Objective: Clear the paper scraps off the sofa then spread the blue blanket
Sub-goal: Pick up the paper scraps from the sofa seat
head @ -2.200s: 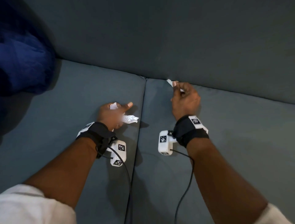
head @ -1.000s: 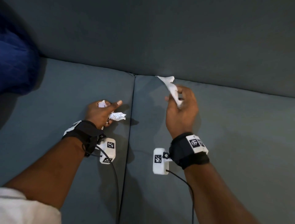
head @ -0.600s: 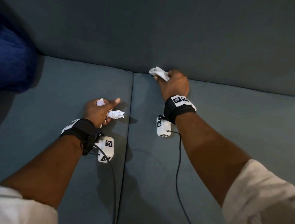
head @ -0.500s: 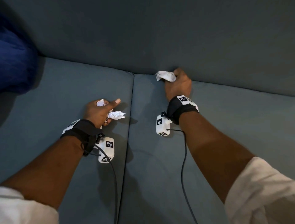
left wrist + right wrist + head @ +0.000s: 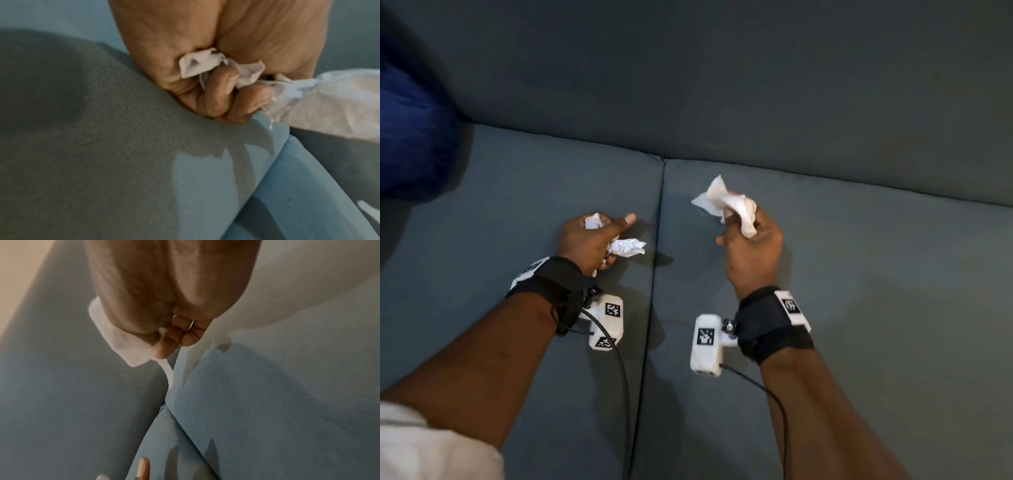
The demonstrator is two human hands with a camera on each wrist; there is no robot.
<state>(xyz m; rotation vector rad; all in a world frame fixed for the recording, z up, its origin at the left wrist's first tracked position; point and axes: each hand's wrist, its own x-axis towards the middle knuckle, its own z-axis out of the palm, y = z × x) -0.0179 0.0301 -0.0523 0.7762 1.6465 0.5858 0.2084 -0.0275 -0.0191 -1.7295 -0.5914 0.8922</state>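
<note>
My left hand (image 5: pixel 592 240) rests on the left seat cushion and grips crumpled white paper scraps (image 5: pixel 628 247); in the left wrist view its curled fingers (image 5: pixel 221 91) close over the crumpled scraps (image 5: pixel 202 65). My right hand (image 5: pixel 748 236) is raised over the right seat cushion and holds a white paper scrap (image 5: pixel 726 202). The right wrist view shows its fingers (image 5: pixel 174 337) curled against that scrap (image 5: pixel 127 347). The blue blanket (image 5: pixel 410 137) lies bunched at the far left of the sofa.
The grey-blue sofa has a seam (image 5: pixel 654 274) between its two seat cushions and a tall backrest (image 5: pixel 722 85) behind them. Cables run from the wrist cameras (image 5: pixel 705 342) back toward me.
My right hand reached to the crease under the backrest, then pulled back toward me and lifted with more white paper bunched in it. The left hand stayed put with its scraps.
</note>
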